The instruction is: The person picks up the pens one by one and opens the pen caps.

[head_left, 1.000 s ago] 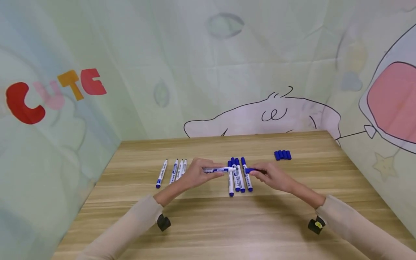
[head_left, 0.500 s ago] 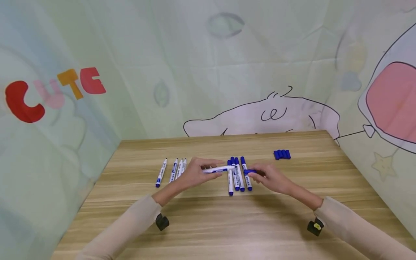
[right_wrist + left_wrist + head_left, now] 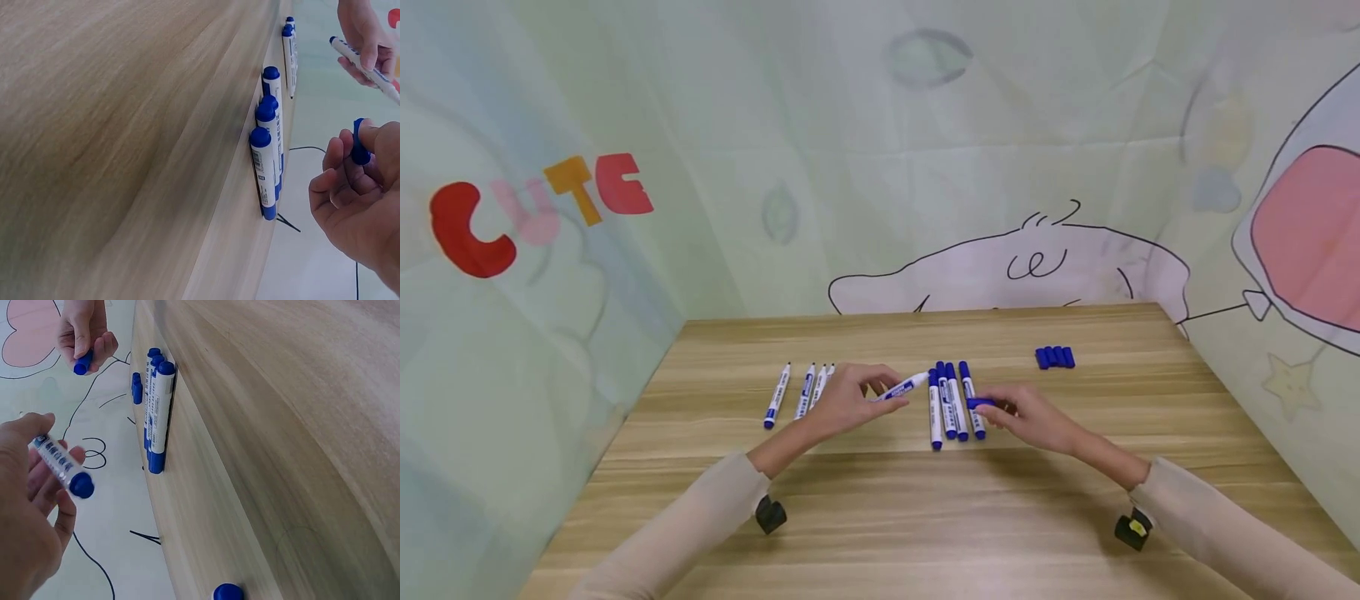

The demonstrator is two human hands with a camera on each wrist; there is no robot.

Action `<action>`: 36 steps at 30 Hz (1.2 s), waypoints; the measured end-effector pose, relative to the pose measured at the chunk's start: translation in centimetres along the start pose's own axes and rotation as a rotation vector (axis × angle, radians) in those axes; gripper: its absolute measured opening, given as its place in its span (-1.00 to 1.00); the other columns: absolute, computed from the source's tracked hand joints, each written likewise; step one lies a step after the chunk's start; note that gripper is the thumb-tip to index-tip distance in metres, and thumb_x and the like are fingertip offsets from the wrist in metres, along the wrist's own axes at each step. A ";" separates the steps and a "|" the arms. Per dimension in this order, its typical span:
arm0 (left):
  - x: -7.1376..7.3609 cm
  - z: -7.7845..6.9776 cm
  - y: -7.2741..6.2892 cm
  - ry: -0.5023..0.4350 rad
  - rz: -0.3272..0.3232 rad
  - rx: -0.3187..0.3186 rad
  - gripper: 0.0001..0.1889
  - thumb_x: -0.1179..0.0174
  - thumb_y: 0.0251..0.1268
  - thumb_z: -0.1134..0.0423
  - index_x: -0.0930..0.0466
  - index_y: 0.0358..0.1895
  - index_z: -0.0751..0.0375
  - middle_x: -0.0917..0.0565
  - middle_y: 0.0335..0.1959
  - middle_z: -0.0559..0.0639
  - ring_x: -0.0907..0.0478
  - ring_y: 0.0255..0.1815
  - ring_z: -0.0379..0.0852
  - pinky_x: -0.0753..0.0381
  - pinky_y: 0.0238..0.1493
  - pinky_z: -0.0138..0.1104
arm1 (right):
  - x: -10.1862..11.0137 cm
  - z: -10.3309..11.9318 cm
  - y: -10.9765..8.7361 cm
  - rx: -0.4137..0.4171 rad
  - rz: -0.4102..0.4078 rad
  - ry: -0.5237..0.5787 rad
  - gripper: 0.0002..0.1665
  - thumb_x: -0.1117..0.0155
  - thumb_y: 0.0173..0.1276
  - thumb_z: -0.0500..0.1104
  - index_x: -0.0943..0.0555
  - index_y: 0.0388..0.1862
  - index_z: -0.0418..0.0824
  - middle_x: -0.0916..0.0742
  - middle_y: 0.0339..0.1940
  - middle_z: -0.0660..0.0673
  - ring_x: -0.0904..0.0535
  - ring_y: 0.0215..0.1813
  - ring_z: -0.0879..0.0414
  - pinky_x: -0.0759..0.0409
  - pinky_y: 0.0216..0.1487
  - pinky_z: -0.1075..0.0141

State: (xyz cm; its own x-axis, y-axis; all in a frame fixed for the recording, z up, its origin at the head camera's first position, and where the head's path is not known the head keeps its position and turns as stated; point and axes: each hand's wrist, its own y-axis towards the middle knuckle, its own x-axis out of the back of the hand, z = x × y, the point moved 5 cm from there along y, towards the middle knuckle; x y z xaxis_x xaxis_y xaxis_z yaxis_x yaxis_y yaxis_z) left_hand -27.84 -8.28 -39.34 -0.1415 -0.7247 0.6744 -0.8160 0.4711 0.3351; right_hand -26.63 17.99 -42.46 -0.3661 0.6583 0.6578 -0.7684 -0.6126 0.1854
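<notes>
My left hand [image 3: 844, 404] holds a white marker [image 3: 904, 387] between thumb and fingers, its uncapped tip pointing right and slightly away from me. The marker's blue end [image 3: 82, 485] faces the left wrist camera. Across from it, my right hand [image 3: 1030, 418] pinches a blue marker cap [image 3: 360, 147] between thumb and fingers. Cap and marker are apart. Between and below the hands, several capped blue-and-white markers [image 3: 953, 408] lie side by side on the wooden table [image 3: 925, 517]. Left of them lie several uncapped markers [image 3: 778, 396], some partly hidden behind my left hand.
Several loose blue caps [image 3: 1056, 357] stand in a tight row at the back right of the table. A printed curtain [image 3: 760, 125] hangs behind the table and along its sides. A small black wrist camera [image 3: 1132, 530] sits below my right sleeve, another below the left.
The marker in my left hand has drawn back left and tilted its tip farther from me, widening the gap to the cap. My right hand has lowered slightly, still pinching the cap.
</notes>
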 end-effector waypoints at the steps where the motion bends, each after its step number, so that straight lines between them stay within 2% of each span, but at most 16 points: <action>1: 0.1 0.1 -0.1 0.000 -0.010 0.012 -0.84 -0.51 0.17 0.17 -0.79 -0.19 0.02 -0.78 -0.39 -0.12 -0.59 -0.44 -0.31 -0.54 -0.50 -0.43 | 0.0 -0.1 0.0 -0.005 -0.002 0.001 -0.72 -0.17 0.58 -0.18 -0.70 0.01 -0.37 -0.72 -0.42 -0.23 -0.61 -0.42 -0.11 -0.55 -0.45 0.43; 9: 0.7 1.1 -0.1 -0.020 -0.084 0.105 -0.79 -0.50 0.19 0.13 -0.79 -0.16 0.08 -0.77 -0.38 -0.08 -0.59 -0.42 -0.27 -0.53 -0.50 -0.44 | 0.6 -0.6 -0.5 -0.049 -0.047 -0.042 -0.67 -0.18 0.58 -0.16 -0.68 0.10 -0.37 -0.76 -0.34 -0.20 -0.66 -0.35 -0.02 -0.62 -0.36 0.40; 15: 1.0 1.6 0.1 -0.023 -0.092 0.170 -0.78 -0.49 0.20 0.11 -0.78 -0.15 0.10 -0.75 -0.37 -0.04 -0.58 -0.43 -0.22 -0.51 -0.63 -0.40 | 0.8 -0.7 -0.8 -0.028 -0.066 -0.046 -0.69 -0.20 0.56 -0.19 -0.68 0.10 -0.38 -0.79 -0.18 -0.26 -0.71 -0.25 -0.01 -0.69 -0.23 0.38; 18: 1.2 1.8 0.1 0.032 -0.100 0.201 -0.77 -0.48 0.22 0.07 -0.78 -0.15 0.08 -0.73 -0.37 -0.07 -0.57 -0.44 -0.24 -0.50 -0.61 -0.42 | 0.9 -0.8 -0.9 -0.038 -0.079 -0.050 -0.69 -0.21 0.55 -0.20 -0.68 0.10 -0.37 -0.79 -0.14 -0.27 -0.70 -0.24 0.05 -0.69 -0.21 0.38; 25: 1.6 2.1 -0.1 0.190 -0.137 0.192 -0.79 -0.49 0.20 0.12 -0.77 -0.23 0.16 -0.71 -0.41 -0.03 -0.55 -0.48 -0.25 -0.46 -0.50 -0.46 | 1.3 -0.7 -1.2 -0.061 -0.091 -0.061 -0.70 -0.22 0.55 -0.18 -0.68 0.09 -0.35 -0.77 -0.23 -0.25 -0.66 -0.29 0.11 -0.66 -0.26 0.39; 30: 1.9 2.9 -0.2 0.216 -0.150 0.250 -0.79 -0.48 0.21 0.13 -0.77 -0.23 0.20 -0.72 -0.42 -0.01 -0.56 -0.46 -0.21 -0.47 -0.45 -0.46 | 1.3 -0.6 -1.4 -0.033 -0.094 -0.063 -0.70 -0.21 0.55 -0.19 -0.68 0.09 -0.35 -0.77 -0.25 -0.24 -0.64 -0.31 0.18 -0.66 -0.29 0.40; 36: 2.0 4.3 -0.2 0.234 -0.159 0.311 -0.77 -0.49 0.20 0.16 -0.78 -0.26 0.28 -0.72 -0.46 0.04 -0.53 -0.50 -0.18 -0.40 -0.49 -0.45 | 1.4 -0.7 -1.5 -0.006 -0.102 -0.052 -0.74 -0.23 0.53 -0.21 -0.69 0.05 -0.34 -0.76 -0.29 -0.24 -0.64 -0.34 0.17 -0.65 -0.33 0.38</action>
State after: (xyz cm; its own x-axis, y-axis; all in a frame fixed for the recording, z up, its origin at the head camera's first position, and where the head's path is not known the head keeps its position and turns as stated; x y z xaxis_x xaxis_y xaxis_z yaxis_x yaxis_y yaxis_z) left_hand -30.35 -12.00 -40.96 0.1021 -0.6254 0.7736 -0.9528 0.1620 0.2568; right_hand -26.38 20.13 -42.36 -0.2582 0.6931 0.6730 -0.8032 -0.5411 0.2492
